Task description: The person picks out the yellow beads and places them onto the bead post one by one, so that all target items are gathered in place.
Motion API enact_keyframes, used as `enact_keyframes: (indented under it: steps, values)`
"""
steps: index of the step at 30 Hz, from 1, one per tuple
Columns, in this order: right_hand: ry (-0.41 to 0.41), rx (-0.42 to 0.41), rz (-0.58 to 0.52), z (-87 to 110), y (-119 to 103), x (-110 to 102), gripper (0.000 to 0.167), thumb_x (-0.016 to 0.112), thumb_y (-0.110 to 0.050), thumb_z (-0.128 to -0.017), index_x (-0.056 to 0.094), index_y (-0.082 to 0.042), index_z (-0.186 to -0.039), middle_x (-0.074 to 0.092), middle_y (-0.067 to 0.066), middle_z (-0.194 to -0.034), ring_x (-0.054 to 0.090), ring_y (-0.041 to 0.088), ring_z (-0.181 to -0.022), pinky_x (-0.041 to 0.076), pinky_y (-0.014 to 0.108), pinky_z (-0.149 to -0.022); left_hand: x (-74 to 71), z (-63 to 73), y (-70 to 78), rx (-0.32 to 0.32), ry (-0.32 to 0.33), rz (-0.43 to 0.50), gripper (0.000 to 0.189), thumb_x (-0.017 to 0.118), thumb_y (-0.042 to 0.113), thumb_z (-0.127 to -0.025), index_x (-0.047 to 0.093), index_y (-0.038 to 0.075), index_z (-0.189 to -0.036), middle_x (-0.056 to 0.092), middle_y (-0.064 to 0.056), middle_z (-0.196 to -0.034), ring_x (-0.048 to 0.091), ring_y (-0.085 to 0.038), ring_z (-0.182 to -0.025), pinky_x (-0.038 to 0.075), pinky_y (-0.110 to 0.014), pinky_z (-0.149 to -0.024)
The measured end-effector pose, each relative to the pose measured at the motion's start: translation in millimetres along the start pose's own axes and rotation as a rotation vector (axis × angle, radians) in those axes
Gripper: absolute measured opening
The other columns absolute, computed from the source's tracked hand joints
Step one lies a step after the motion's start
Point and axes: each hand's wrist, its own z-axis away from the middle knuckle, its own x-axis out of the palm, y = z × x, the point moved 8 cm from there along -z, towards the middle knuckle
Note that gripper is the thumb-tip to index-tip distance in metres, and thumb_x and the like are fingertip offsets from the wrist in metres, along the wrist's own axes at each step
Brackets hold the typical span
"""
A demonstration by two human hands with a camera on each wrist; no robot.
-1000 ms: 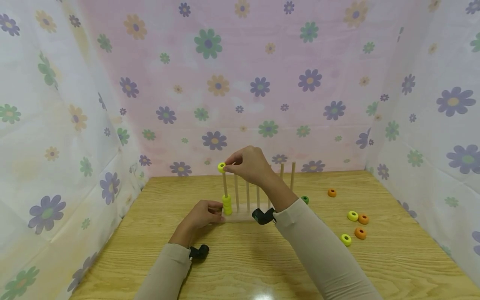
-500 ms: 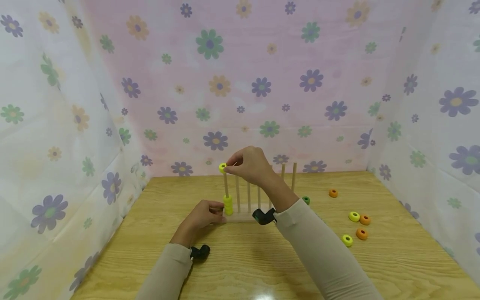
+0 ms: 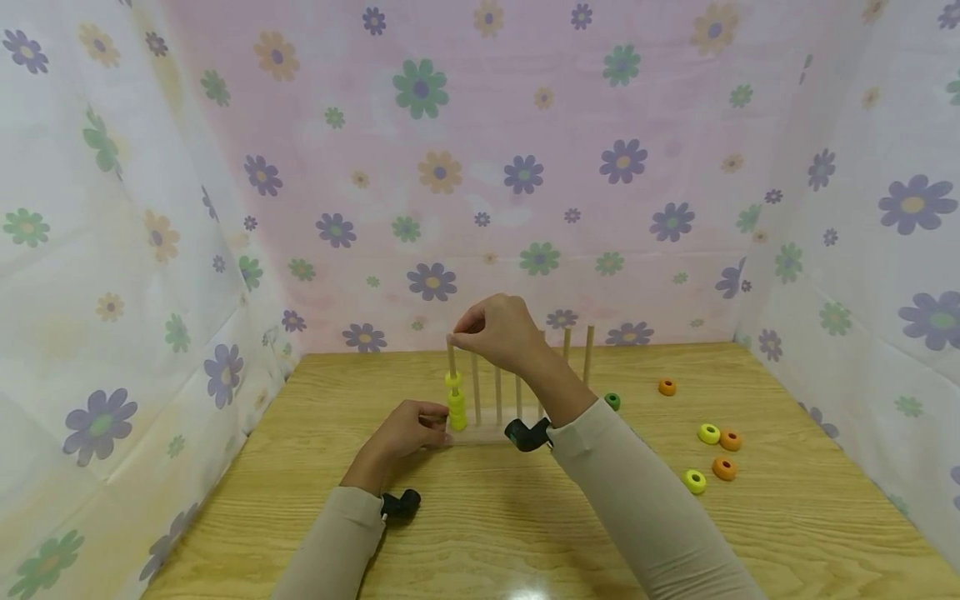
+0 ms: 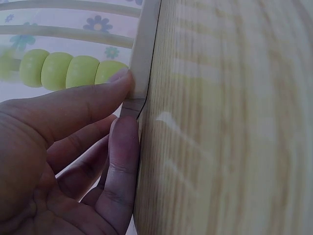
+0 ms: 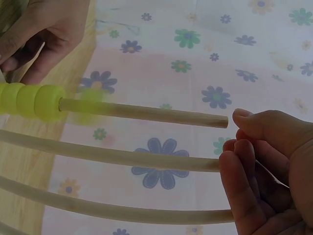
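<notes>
A wooden peg rack (image 3: 487, 432) stands on the table with several upright pegs. My left hand (image 3: 402, 435) grips the left end of its base, thumb and fingers at the corner in the left wrist view. On the leftmost peg sits a stack of yellow beads (image 4: 54, 71). One more yellow bead (image 3: 453, 380) is dropping down that peg just above the stack, blurred in the right wrist view. At the peg's top is my right hand (image 3: 504, 335), thumb and fingers slightly parted, holding nothing. That forearm hides part of the rack's right side.
To the right lie loose beads: a green bead (image 3: 612, 402) partly behind the sleeve, orange beads (image 3: 724, 468) and yellow beads (image 3: 694, 482). Other bare pegs (image 3: 587, 354) rise to the right of the stack. A flowered cloth (image 3: 480, 167) encloses the table's back and sides.
My right hand has let go of the yellow bead it held at the peg's top, and the bead has dropped down toward the stack. The left hand stays at the base.
</notes>
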Motion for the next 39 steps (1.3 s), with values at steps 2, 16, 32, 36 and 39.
enact_keyframes:
  steps: [2,16,32,36,39]
  values:
    - [-0.001,-0.005,-0.002,0.1,0,0,0.01,0.081,-0.028,-0.092,0.083,-0.021,-0.087,0.076,-0.007,-0.086,0.069,0.01,-0.078,0.06,0.031,-0.072,0.1,-0.1,0.0,-0.002,0.002,0.0,0.053,0.085,0.012,-0.087,0.068,0.008,-0.138,0.072,-0.008,-0.115,0.067,-0.018,-0.096,0.061,-0.035,-0.082]
    - [0.025,-0.101,-0.005,4.7,0,-4,0.009,0.081,-0.03,-0.092,0.082,-0.021,-0.092,0.074,-0.008,-0.089,0.069,0.008,-0.08,0.059,0.03,-0.073,0.4,-2.7,-2.7,-0.002,-0.007,-0.003,0.053,0.085,0.013,-0.088,0.068,0.009,-0.138,0.073,-0.007,-0.111,0.067,-0.018,-0.094,0.061,-0.034,-0.081]
    - [0.036,-0.252,-0.029,30.4,4,-19,0.018,0.082,-0.023,-0.092,0.08,-0.014,-0.107,0.078,0.001,-0.103,0.072,0.007,-0.085,0.061,0.025,-0.074,0.8,-4.1,-2.4,-0.013,0.003,-0.009,0.053,0.086,0.012,-0.086,0.069,0.009,-0.137,0.072,-0.008,-0.115,0.067,-0.019,-0.097,0.061,-0.036,-0.081]
    - [0.031,-0.262,-0.026,37.3,9,-22,0.02,0.082,-0.023,-0.092,0.079,-0.012,-0.109,0.078,0.003,-0.104,0.071,0.008,-0.087,0.061,0.026,-0.075,0.5,-3.7,-2.5,-0.019,0.006,-0.007,0.054,0.085,0.012,-0.086,0.068,0.009,-0.137,0.072,-0.008,-0.113,0.067,-0.02,-0.096,0.06,-0.035,-0.08]
    - [0.035,-0.259,-0.021,42.1,14,-26,0.019,0.082,-0.025,-0.092,0.079,-0.016,-0.109,0.077,0.001,-0.103,0.071,0.007,-0.087,0.061,0.026,-0.074,0.3,-3.2,-1.9,-0.02,0.007,-0.004,0.054,0.085,0.011,-0.087,0.067,0.008,-0.138,0.071,-0.008,-0.114,0.066,-0.02,-0.097,0.06,-0.035,-0.08]
